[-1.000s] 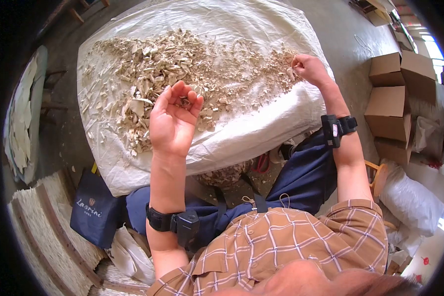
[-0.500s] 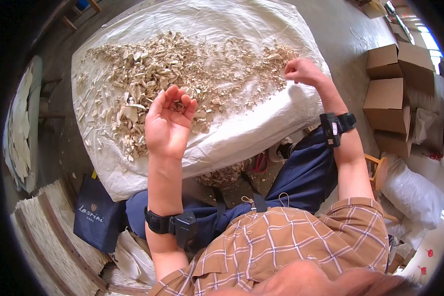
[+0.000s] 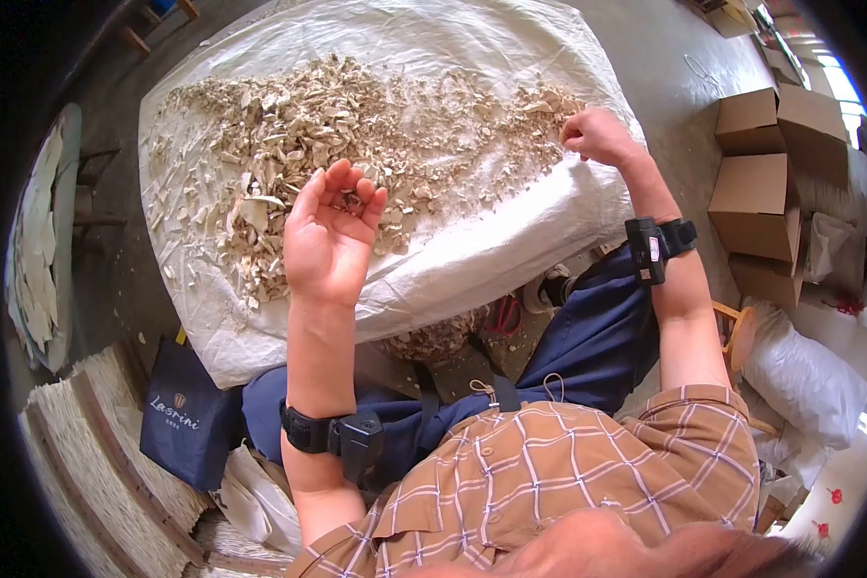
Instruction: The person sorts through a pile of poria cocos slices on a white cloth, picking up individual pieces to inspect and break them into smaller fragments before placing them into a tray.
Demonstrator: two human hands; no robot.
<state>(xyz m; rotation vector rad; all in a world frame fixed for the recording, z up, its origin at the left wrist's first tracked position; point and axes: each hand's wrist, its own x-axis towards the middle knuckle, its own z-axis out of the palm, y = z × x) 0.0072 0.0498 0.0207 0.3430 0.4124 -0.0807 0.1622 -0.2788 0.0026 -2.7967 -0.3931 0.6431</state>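
Pale, dry flakes (image 3: 289,120) lie spread over a white cloth (image 3: 472,250) that covers a table. My left hand (image 3: 329,241) is palm up over the near edge of the thick heap, its fingers curled upward and a few small dark bits showing in them. At the right end of the flakes, my right hand (image 3: 599,137) is closed with its fingers bent down close to the cloth; what they hold, if anything, is hidden.
Open cardboard boxes (image 3: 751,207) stand on the right, above a white sack (image 3: 800,371) and a wooden stool (image 3: 739,337). A dark blue bag (image 3: 188,414) and ridged pale sheets (image 3: 96,472) are at the lower left. Below the table edge is a filled bag (image 3: 433,339).
My right hand has shifted slightly to the right. My left hand stays nearly in place, while the flakes around its fingertips lie a little differently.
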